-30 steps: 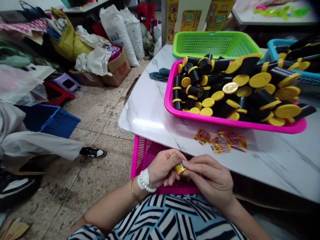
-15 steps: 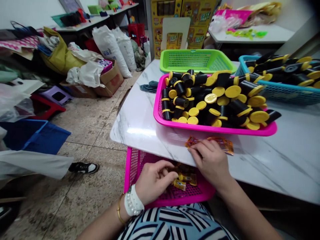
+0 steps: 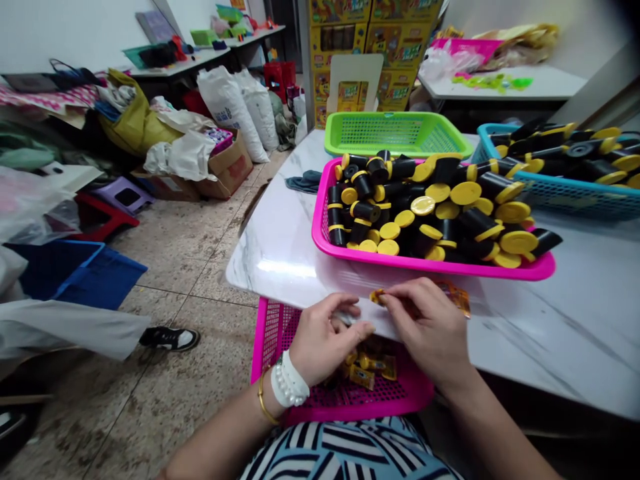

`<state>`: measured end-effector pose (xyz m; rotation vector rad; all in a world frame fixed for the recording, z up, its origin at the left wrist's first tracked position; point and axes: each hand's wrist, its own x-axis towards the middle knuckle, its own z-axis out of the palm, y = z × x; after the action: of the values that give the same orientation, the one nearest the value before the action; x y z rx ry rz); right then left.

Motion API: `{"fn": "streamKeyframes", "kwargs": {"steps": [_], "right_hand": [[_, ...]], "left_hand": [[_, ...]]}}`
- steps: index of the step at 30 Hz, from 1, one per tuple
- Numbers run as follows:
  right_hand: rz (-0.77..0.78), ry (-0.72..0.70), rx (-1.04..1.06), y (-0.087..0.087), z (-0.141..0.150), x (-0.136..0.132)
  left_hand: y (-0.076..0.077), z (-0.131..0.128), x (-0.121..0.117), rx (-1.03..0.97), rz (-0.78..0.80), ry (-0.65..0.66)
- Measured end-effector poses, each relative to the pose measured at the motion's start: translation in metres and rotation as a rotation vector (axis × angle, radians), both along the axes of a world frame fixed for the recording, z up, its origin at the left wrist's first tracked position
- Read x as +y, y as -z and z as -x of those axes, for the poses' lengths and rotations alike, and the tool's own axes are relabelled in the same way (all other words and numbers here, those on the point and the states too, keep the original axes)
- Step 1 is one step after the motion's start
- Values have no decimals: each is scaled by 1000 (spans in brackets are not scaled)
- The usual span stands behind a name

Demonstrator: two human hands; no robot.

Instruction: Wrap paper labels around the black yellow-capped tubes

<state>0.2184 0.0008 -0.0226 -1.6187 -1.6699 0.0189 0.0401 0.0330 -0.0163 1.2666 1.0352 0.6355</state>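
My right hand [image 3: 425,327] rests on the marble table [image 3: 550,327] at its front edge, fingers pinched on a small orange packet [image 3: 377,297] from the little heap of orange packets [image 3: 457,297]. My left hand [image 3: 325,337] hovers just below the table edge, fingers curled near the right hand; I cannot make out anything in them. Under both hands, a pink basket on my lap [image 3: 270,333] holds several small orange and yellow pieces [image 3: 370,370]. Behind the hands stands a pink basket [image 3: 450,267] heaped with black tubes with yellow caps [image 3: 430,207].
A green basket [image 3: 395,133] and a blue basket [image 3: 560,193] of more tubes stand farther back. A dark cloth [image 3: 305,180] lies at the table's left edge. On the floor to the left are a blue bin [image 3: 75,273], stools, bags, boxes and another person's shoe [image 3: 170,338].
The small yellow piece held between both hands went down into the lap basket. My right hand reached to the packets on the table and pinched one; my left hand rose to meet it.
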Motion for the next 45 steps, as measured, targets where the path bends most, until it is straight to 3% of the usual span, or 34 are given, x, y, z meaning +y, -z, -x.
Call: {"fn": "streamKeyframes", "kwargs": {"steps": [4,7,12,15,17,21,24,31,36,41,45], "right_hand": [[62,-4,388,1,21,-16],[213,-54,625,4,18,-22],[391,-198,458,-8,-2,-16],[580,-294,474,-11,-2,-12],[624,-273,556,-9,2,-12],[446,-89,612,-4,9,-16],[330,-35,566,-1,11,-17],[201,-61,473,3,14,-21],[132,-54,421,5,17,-21],[112,-175,411,3,26,-20],[78,-214,417,4,30,-19]], "left_hand": [[-1,-5,6,-203,178,27],[-1,1,14,-168,145,48],[-2,10,24,-101,22,255],[-3,7,26,-92,5,216],[-3,7,26,-120,0,121],[-6,11,14,-121,-129,-134],[-9,14,-1,-77,-186,-137],[-6,13,-10,-124,-265,-210],[-8,13,-10,-176,-177,-296],[-6,11,-9,-172,-185,-217],[-1,11,-6,-206,-125,-288]]}}
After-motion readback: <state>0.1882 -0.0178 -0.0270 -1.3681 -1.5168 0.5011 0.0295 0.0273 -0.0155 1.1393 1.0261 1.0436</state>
